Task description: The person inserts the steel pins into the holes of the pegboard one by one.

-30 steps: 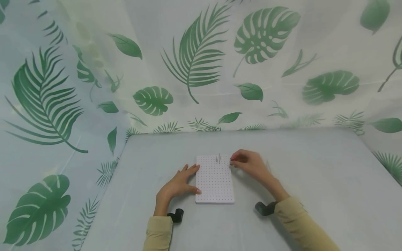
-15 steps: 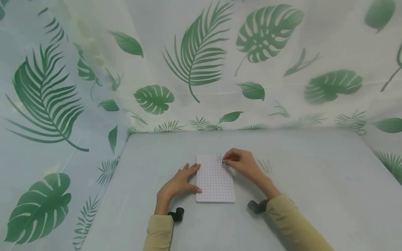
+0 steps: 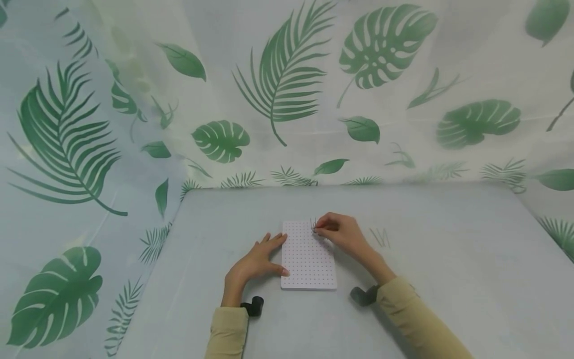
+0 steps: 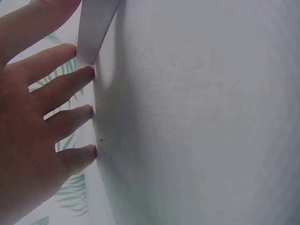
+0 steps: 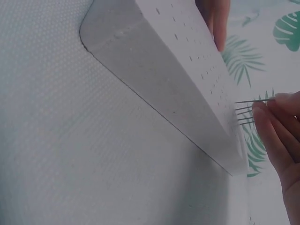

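Observation:
A white board with a grid of small holes (image 3: 309,259) lies flat on the table. My left hand (image 3: 255,259) rests at its left edge, fingers spread, with the thumb on the board's near left part. In the left wrist view the fingertips of this hand (image 4: 42,103) reach the table by the board's side (image 4: 96,28). Over the board's far right part, my right hand (image 3: 343,232) pinches a thin metal pin (image 5: 251,101) between thumb and fingertips, one end right at the board's face. Several similar pins (image 5: 244,111) stand upright in the holes close beside it.
Several loose thin pins (image 3: 380,238) lie on the pale table (image 3: 448,259) to the right of the board, behind the right wrist. A leaf-printed curtain (image 3: 296,99) hangs along the table's back and sides. Black wrist-worn cameras (image 3: 364,296) jut out below both hands.
My right hand has moved left, from beside the board's right edge to over its far right part, bringing the pin to the standing pins. The left hand keeps its place on the board.

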The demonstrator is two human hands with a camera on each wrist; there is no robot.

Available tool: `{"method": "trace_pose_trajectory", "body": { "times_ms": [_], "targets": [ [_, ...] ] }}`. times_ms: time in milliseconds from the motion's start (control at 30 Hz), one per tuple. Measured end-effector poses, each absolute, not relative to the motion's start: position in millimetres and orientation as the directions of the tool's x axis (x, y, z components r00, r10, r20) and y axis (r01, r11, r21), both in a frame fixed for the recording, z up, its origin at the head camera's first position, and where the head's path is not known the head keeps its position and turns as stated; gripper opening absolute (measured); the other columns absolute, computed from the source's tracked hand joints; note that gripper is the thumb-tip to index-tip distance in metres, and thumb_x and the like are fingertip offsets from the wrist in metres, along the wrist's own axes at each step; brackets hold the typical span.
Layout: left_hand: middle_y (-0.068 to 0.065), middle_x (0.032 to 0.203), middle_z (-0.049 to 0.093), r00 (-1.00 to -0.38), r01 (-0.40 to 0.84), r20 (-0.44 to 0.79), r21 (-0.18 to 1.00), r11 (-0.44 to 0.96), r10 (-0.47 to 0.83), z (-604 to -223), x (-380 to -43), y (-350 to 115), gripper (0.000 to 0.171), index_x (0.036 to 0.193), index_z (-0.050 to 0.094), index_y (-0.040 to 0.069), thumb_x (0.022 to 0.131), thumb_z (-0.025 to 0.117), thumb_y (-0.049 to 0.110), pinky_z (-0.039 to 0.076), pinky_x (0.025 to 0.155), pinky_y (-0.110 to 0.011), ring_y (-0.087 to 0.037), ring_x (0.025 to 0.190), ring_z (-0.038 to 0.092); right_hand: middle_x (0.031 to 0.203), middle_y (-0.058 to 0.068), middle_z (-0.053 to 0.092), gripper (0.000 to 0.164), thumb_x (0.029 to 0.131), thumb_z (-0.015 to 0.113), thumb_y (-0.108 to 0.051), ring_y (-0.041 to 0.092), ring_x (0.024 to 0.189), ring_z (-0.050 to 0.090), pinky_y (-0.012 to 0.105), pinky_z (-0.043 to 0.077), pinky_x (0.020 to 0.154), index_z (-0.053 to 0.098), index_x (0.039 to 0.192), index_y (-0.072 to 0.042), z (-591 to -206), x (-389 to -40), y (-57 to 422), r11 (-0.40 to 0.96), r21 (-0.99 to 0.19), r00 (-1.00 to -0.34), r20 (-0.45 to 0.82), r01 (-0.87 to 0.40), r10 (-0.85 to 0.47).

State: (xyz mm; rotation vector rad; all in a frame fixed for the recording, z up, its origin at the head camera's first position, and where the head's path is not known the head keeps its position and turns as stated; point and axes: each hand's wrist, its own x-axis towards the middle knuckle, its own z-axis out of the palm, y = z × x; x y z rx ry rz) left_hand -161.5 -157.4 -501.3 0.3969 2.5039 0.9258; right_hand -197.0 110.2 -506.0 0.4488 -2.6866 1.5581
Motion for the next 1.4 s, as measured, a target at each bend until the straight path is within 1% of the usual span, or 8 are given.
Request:
{"method": "trace_pose_trajectory", "body": {
  "times_ms": [133,233,633,767,900,1000,1200,1400],
  "targets": [
    [-0.008,0.168,0.032,-0.861,0.122,-0.295,0.670,0.732,0.414,-501,-162,-157,0.097,0.160,0.038,0.013,0.079,0.089,0.028,0.009,0.129,-0.059,-0.036,0.160,0.013,0.094,0.007,0.078,0.011,0.087,0.079,-0.003,0.021,0.087,0.076,0.037,0.064,0.084,0.074,0.096,-0.006,-509,-197,109,0.481,-0.841,-0.958,0.141,-0.249,-0.249],
    [-0.009,0.168,0.032,-0.861,0.125,-0.290,0.676,0.726,0.418,-501,-162,-157,0.097,0.160,0.038,0.012,0.079,0.089,0.027,0.009,0.129,-0.059,-0.037,0.160,0.013,0.093,0.007,0.078,0.011,0.087,0.079,-0.002,0.020,0.087,0.076,0.037,0.064,0.084,0.074,0.096,-0.006,-511,-198,109,0.492,-0.833,-0.958,0.141,-0.252,-0.251],
    [-0.010,0.168,0.032,-0.858,0.136,-0.282,0.681,0.719,0.430,-500,-163,-155,0.096,0.159,0.039,0.011,0.079,0.089,0.027,0.009,0.129,-0.061,-0.038,0.159,0.014,0.091,0.004,0.078,0.011,0.086,0.081,-0.005,0.017,0.084,0.074,0.036,0.064,0.082,0.077,0.095,-0.008,-514,-198,109,0.529,-0.808,-0.958,0.150,-0.260,-0.243],
    [-0.011,0.167,0.033,-0.857,0.133,-0.287,0.679,0.722,0.428,-500,-163,-155,0.096,0.159,0.039,0.011,0.079,0.089,0.028,0.009,0.129,-0.061,-0.039,0.159,0.014,0.092,0.005,0.078,0.012,0.086,0.081,-0.005,0.017,0.084,0.074,0.034,0.063,0.081,0.076,0.097,-0.007,-515,-197,110,0.531,-0.804,-0.955,0.150,-0.268,-0.256],
    [-0.012,0.167,0.033,-0.858,0.127,-0.289,0.681,0.721,0.424,-499,-161,-155,0.095,0.159,0.040,0.010,0.079,0.089,0.026,0.009,0.128,-0.061,-0.039,0.159,0.015,0.093,0.006,0.078,0.014,0.086,0.081,-0.007,0.018,0.085,0.075,0.029,0.062,0.080,0.076,0.099,-0.006,-516,-195,113,0.526,-0.805,-0.952,0.152,-0.274,-0.264],
    [-0.013,0.167,0.033,-0.861,0.119,-0.291,0.682,0.721,0.418,-498,-161,-155,0.095,0.159,0.040,0.009,0.078,0.089,0.025,0.009,0.128,-0.061,-0.039,0.159,0.014,0.093,0.004,0.079,0.014,0.086,0.081,-0.007,0.017,0.086,0.075,0.025,0.061,0.081,0.076,0.099,-0.007,-517,-193,117,0.531,-0.802,-0.954,0.154,-0.273,-0.257],
    [-0.012,0.167,0.033,-0.864,0.111,-0.293,0.682,0.723,0.409,-497,-160,-155,0.096,0.159,0.040,0.009,0.078,0.089,0.024,0.009,0.129,-0.060,-0.038,0.159,0.014,0.094,0.002,0.078,0.016,0.086,0.080,-0.005,0.015,0.085,0.074,0.026,0.060,0.081,0.076,0.100,-0.009,-519,-187,130,0.554,-0.782,-0.953,0.171,-0.286,-0.250],
    [-0.011,0.168,0.033,-0.866,0.118,-0.288,0.677,0.726,0.410,-500,-160,-156,0.096,0.159,0.040,0.010,0.078,0.089,0.025,0.009,0.129,-0.060,-0.037,0.159,0.014,0.095,0.001,0.077,0.017,0.087,0.080,-0.010,0.012,0.082,0.072,0.024,0.057,0.073,0.076,0.103,-0.010,-514,-181,146,0.615,-0.750,-0.963,0.116,-0.244,-0.242]
  ]
}}
